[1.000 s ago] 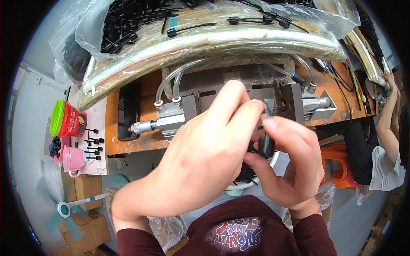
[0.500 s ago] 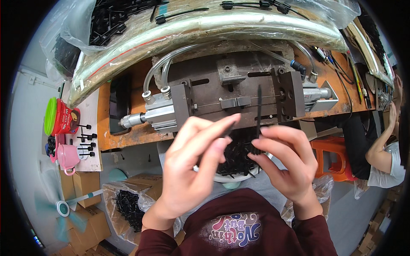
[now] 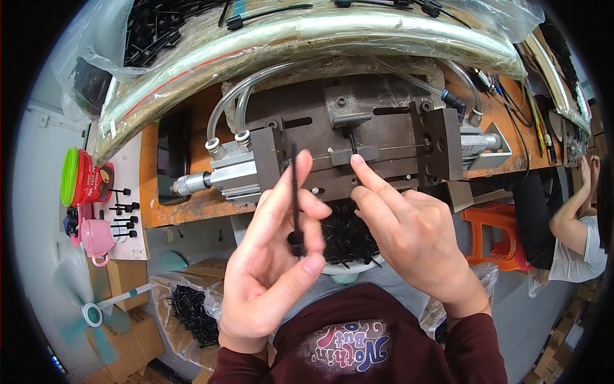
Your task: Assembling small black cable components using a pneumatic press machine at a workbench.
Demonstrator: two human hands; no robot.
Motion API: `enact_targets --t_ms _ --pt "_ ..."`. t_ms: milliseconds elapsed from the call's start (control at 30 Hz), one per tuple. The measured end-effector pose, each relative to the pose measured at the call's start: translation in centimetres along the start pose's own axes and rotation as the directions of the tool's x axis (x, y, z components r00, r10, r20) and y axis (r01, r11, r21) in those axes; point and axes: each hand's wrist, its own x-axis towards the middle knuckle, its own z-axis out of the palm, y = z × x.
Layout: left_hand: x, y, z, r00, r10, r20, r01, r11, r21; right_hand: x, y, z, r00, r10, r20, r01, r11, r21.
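Observation:
My left hand (image 3: 259, 272) is raised in front of the bench, holding a black threaded bolt (image 3: 295, 240) with a knob-like head. The bolt's shank points up along the index finger and its head lies by the palm. My right hand (image 3: 412, 233) reaches to a metal clamping fixture (image 3: 390, 137). Its index finger is stretched out, the tip touching the near end of another black bolt (image 3: 352, 138) laid across the small central block (image 3: 336, 158). The other right fingers are curled under, and the thumb is hidden. Below both hands sits a bowl of black bolts (image 3: 345, 237).
Metal cylinders (image 3: 233, 176) with clear hoses flank the fixture on a wooden bench. At the left are a red tub (image 3: 96, 179), a pink cup (image 3: 97, 238) and a turning fan (image 3: 93, 313). A bag of black parts (image 3: 192, 313), an orange stool (image 3: 495, 237) and another person (image 3: 579, 237) stand around.
My right hand has moved up and left to the fixture, and its bolt now lies in the central block. My left hand has turned palm-up, its bolt now upright.

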Motion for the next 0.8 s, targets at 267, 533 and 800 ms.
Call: enact_targets --t_ms 267,533,800 --pt "-0.5 0.9 -1.3 0.99 0.103 0.097 -0.126 0.955 0.267 1.2 2.1 -2.8 0.999 -0.026 -0.033 0.033 0.973 0.227" --pt "1.2 -2.0 -0.6 0.843 0.478 0.248 -0.487 0.478 0.731 8.5 13.7 -7.9 0.849 0.047 -0.526 -0.194 0.954 -0.228" --pt "2.8 -4.7 1.0 0.803 0.426 0.417 -0.53 0.189 0.826 17.4 14.3 -6.3 0.913 0.345 -0.219 -0.389 0.898 -0.205"
